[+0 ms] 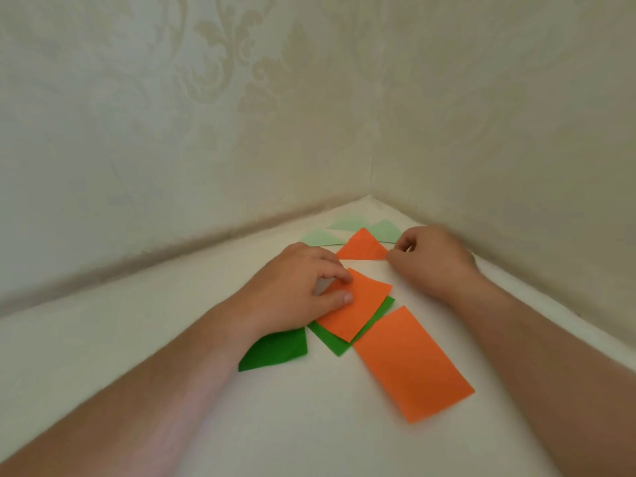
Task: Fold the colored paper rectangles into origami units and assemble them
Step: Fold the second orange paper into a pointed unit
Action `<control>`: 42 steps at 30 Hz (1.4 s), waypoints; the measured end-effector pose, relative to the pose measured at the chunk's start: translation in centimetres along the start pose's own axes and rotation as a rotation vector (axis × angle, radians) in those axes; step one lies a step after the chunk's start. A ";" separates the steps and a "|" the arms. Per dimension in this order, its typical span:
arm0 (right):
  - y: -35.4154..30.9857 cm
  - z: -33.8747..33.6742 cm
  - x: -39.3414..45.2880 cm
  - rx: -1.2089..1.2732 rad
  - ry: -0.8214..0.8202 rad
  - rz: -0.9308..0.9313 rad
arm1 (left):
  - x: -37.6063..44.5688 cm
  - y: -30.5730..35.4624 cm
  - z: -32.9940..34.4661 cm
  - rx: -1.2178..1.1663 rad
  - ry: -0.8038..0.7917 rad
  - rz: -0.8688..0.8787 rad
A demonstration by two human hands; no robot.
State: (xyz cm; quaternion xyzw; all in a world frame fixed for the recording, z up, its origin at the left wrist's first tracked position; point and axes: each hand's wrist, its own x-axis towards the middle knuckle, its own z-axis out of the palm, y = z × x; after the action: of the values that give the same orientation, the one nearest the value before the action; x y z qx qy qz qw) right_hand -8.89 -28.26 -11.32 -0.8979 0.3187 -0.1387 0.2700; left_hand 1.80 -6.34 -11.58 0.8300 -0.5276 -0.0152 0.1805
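An orange sheet was pinched by the left hand for lifting; at one o'clock, the folded orange unit was gripped by the right hand, steadying it.

The orange rectangles and dark green pieces are seen to be thin matt paper, smooth and uncreased. The pale green sheets are matt paper too. The white tabletop looks smooth and matt; embossed wallpaper covers the walls.
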 end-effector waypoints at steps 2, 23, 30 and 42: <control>0.0 -0.1 -0.1 0.016 -0.006 -0.001 | 0.0 0.0 -0.1 -0.003 -0.007 -0.002; -0.8 1.6 0.4 -0.105 -0.137 -0.457 | -0.1 -0.1 -0.7 -0.073 0.027 -0.004; -0.4 -1.0 0.0 0.346 0.056 -0.277 | -0.2 -0.1 -1.1 -0.120 -0.013 -0.100; -2.0 -1.9 -2.6 0.049 -0.518 -0.372 | -1.5 1.7 -1.9 -0.036 -0.269 -0.108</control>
State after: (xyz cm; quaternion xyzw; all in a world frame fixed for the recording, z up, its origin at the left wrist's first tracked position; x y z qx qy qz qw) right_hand -10.68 -26.05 -8.82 -0.9395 0.0663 0.0399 0.3336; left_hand 0.09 -5.14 -9.50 0.8442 -0.5013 -0.1455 0.1220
